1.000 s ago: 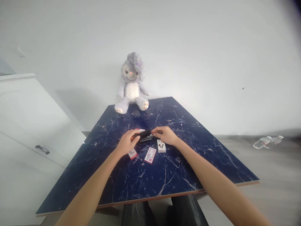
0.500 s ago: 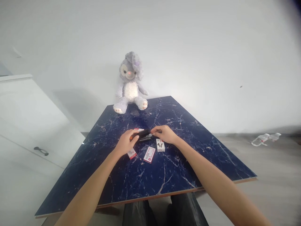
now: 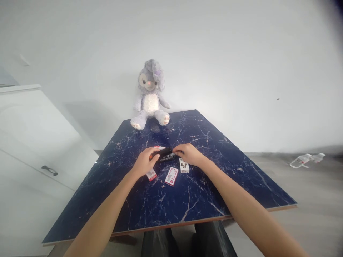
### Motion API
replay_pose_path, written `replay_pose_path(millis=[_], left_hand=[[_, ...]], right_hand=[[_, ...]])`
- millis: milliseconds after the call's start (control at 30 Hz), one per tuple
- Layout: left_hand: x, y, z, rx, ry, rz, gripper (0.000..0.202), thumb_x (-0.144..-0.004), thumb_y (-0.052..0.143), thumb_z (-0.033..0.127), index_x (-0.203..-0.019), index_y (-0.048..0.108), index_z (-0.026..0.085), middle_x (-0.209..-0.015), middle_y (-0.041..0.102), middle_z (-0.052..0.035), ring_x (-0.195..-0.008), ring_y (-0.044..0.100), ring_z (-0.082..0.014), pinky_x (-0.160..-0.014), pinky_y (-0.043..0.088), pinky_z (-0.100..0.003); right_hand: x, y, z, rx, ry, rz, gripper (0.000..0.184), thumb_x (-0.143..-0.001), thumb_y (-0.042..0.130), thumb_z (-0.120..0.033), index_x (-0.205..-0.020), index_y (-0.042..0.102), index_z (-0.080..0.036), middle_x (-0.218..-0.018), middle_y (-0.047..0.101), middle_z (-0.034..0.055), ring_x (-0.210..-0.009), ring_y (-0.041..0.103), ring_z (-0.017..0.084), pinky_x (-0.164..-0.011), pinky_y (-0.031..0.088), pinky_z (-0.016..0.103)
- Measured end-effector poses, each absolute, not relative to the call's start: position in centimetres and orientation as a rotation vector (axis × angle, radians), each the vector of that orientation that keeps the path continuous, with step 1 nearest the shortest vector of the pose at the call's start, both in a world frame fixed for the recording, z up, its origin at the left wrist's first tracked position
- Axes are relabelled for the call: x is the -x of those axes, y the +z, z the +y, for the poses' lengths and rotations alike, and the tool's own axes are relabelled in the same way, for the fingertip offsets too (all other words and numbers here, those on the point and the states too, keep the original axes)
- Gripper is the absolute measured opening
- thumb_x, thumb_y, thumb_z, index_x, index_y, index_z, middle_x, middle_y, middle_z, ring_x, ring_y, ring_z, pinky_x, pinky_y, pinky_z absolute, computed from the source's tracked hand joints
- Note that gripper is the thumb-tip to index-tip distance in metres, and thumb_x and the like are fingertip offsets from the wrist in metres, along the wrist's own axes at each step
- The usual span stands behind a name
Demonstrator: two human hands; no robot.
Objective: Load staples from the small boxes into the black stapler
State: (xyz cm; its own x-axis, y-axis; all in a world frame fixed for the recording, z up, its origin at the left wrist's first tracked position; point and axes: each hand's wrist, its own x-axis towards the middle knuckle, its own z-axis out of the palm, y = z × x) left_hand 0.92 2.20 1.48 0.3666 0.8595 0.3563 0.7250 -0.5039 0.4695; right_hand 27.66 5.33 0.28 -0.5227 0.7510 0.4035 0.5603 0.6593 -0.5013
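My left hand (image 3: pixel 146 162) is closed around a black stapler (image 3: pixel 164 153) with a bit of orange at its left end. The stapler lies low over the table, its right end toward my other hand. At that end, the thumb and fingers of my right hand (image 3: pixel 189 153) are pinched together. Whatever sits between those fingertips is too small to make out. Close below the stapler lie a white and red box (image 3: pixel 152 175), a flat white card-like pack with a red border (image 3: pixel 171 176) and a small white box with a dark picture (image 3: pixel 184 166). Another red and white pack (image 3: pixel 160 147) shows partly behind the stapler.
A grey plush rabbit (image 3: pixel 151 103) sits at the back of the dark blue marbled table (image 3: pixel 214 178), against the wall. To the left stands a white cabinet (image 3: pixel 32 135) with a black handle. Clear plastic bottles (image 3: pixel 301 161) lie on the floor at right.
The whole view has shifted slightly, so everything appears a little further right. Both hands keep nearly the same pose at the stapler.
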Motion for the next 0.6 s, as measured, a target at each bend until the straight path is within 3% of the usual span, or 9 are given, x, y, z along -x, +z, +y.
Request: replay_pose_path(millis=[600], left_hand=[[-1.08,1.59,2.03,-2.392,0.846,1.427,0.028,-0.097,0.048,0.037,-0.116,0.064,0.024,-0.114,0.069,-0.0072,-0.105,0.064,-0.0239,-0.091,0.052,-0.038]], right_hand=[[-27.49,0.18,5.27,1.034,0.364,-2.317,0.024,-0.088,0.056,-0.01,-0.097,0.074,-0.024,-0.095,0.076,0.0007,-0.088,0.069,0.017,-0.085,0.048,0.026]])
